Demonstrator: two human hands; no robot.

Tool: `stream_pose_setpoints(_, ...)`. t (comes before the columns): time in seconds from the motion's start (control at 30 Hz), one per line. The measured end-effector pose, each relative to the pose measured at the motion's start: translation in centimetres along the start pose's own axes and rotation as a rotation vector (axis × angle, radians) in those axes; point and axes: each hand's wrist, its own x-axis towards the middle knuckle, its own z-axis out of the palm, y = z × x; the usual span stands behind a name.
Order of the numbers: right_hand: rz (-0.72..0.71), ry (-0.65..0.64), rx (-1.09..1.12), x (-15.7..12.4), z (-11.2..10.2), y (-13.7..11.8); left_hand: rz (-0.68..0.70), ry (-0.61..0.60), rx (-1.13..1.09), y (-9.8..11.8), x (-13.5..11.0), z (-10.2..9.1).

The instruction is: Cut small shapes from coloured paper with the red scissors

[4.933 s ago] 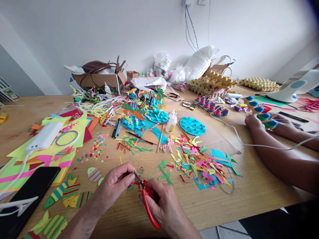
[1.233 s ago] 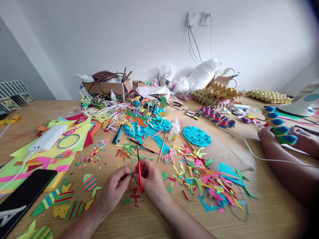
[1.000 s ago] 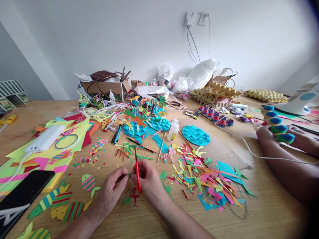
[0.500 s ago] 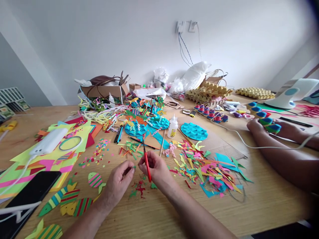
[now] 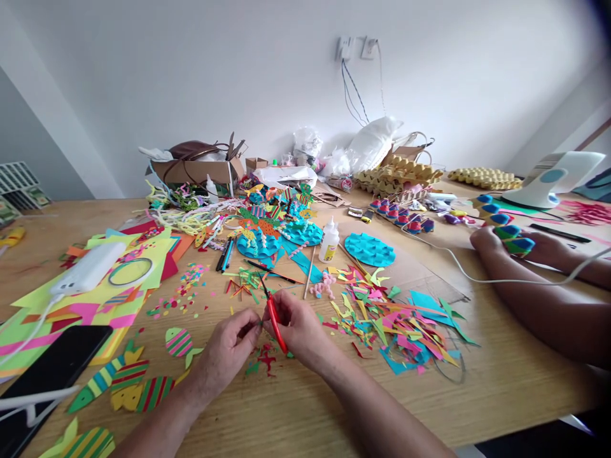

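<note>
Red-handled scissors (image 5: 275,323) rest in my right hand (image 5: 298,327), their dark blades pointing up and away to the left. My left hand (image 5: 233,346) is closed in a pinch on a tiny green paper piece (image 5: 260,323), mostly hidden by the fingertips. The two hands nearly meet above the wooden table. Under them lie small red and green paper scraps (image 5: 267,360). To the left of my left hand is a striped paper fish (image 5: 179,342), with more striped paper fish (image 5: 128,381) near my forearm.
A heap of coloured paper offcuts (image 5: 405,331) spreads to the right. Beyond the hands stand a glue bottle (image 5: 329,243) and a blue egg-carton piece (image 5: 370,249). A black phone (image 5: 62,366) and coloured sheets lie left. Another person's hands hold a painted egg-carton strip (image 5: 508,232) at right.
The scissors have tilted further left, and my right hand has come closer to my left fingertips. The view has shifted slightly. The other person's hands look much the same.
</note>
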Motion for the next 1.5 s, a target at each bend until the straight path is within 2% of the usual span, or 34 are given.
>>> stream_pose_setpoints(0.2, 0.011, -0.042, 0.051, -0.1, -0.1, -0.6, 0.005, -0.036, -0.039, 0.3, 0.1, -0.1)
stream_pose_setpoints(0.43, 0.063, -0.028, 0.205, 0.1, 0.2, -0.4, -0.001, -0.029, -0.071, 1.2, -0.1, -0.2)
stream_pose_setpoints(0.53, 0.062, -0.038, 0.237, -0.2, 0.0, -1.4, -0.002, -0.022, -0.086, 1.8, -0.1, -0.4)
stream_pose_setpoints(0.6, 0.036, -0.05, 0.179, -1.0, -0.4, -2.7, -0.018, -0.035, -0.144, 2.3, -0.1, -0.6)
stream_pose_setpoints(0.7, 0.012, -0.079, -0.118, -3.0, -1.2, -4.5, -0.057, -0.064, -0.309, 3.1, -0.6, -1.1)
stream_pose_setpoints(0.77, 0.04, -0.096, -0.211, -4.5, -1.5, -5.0, -0.069, -0.077, -0.387, 3.5, -1.0, -1.5)
stream_pose_setpoints(0.97, 0.118, -0.071, -0.186, -7.1, -1.1, -4.1, -0.08, -0.099, -0.436, 4.2, -1.8, -1.9)
stream_pose_setpoints(1.5, 0.167, -0.143, -0.003, -7.4, -0.9, -4.0, -0.123, -0.173, -0.449, 4.1, -1.5, -1.7)
